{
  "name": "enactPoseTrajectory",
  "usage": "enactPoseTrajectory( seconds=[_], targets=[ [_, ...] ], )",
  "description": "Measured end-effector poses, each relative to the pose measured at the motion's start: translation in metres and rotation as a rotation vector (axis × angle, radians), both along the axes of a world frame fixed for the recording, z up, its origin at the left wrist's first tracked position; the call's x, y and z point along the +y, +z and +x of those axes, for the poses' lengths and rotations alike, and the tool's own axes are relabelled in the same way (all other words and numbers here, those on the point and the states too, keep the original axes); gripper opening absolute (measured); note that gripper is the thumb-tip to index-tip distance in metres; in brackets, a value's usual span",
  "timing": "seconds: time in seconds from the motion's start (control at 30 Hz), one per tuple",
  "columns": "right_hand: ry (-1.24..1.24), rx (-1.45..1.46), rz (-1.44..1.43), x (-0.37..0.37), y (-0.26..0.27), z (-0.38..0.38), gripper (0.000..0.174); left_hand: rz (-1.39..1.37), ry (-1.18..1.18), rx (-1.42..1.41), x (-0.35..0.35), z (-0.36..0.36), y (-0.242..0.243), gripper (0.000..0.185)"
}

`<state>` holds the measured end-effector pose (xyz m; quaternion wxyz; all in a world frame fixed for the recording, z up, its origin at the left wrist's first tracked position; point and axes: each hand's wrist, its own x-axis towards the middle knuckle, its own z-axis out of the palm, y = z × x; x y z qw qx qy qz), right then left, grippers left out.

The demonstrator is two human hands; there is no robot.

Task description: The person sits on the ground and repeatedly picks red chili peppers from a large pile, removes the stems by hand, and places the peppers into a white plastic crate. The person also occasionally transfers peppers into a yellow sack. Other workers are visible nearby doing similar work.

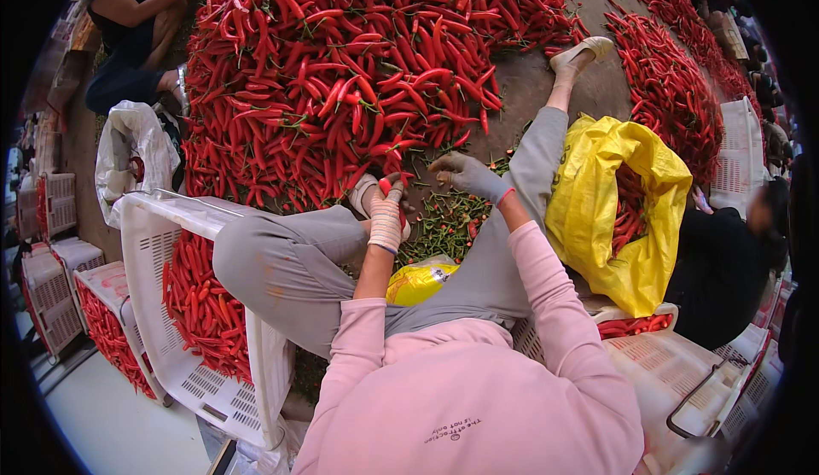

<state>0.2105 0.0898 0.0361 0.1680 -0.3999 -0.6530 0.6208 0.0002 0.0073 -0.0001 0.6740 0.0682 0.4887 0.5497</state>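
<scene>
My left hand (pixel 386 212), in a pale striped glove, is closed around red chili pepper (pixel 384 185), whose end shows above the fingers. How many peppers it holds is hidden. To its right, my right hand (pixel 470 175) wears a grey glove; its fingers are bent and apart, with nothing seen between them. Below both hands, green pepper stems and red scraps (pixel 448 222) litter the ground between my legs. A large heap of red chili peppers (pixel 333 84) rises just beyond my hands. A yellow printed bag (pixel 419 281) lies close to my lap.
A white plastic crate (pixel 144 238) of peppers stands left of my knee. At right, an open yellow sack (pixel 579 187) holds peppers. A clear plastic bag (pixel 137 145) sits left of the heap. People sit at upper left and right; another pepper heap (pixel 672 84) lies beyond.
</scene>
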Motion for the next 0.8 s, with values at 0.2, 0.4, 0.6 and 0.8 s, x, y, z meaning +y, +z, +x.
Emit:
enactPoseTrajectory(
  seconds=[0.2,0.4,0.6,0.8],
  targets=[
    [-0.422,-0.83,0.627,0.128,-0.084,-0.037,0.035,0.038,-0.139,0.198,-0.004,0.018,-0.017,0.03],
    [-0.481,-0.719,0.759,0.136,-0.076,-0.039,0.027,-0.247,-0.201,0.289,0.002,0.031,-0.014,0.023],
    [-0.389,-0.132,0.673,0.053,0.008,-0.053,0.017,0.182,-0.173,0.656,0.026,0.029,0.004,0.054],
    [-0.559,0.266,-0.149,-0.029,0.035,-0.087,0.014,0.307,-0.561,1.076,0.003,0.011,0.004,0.049]
  ],
)
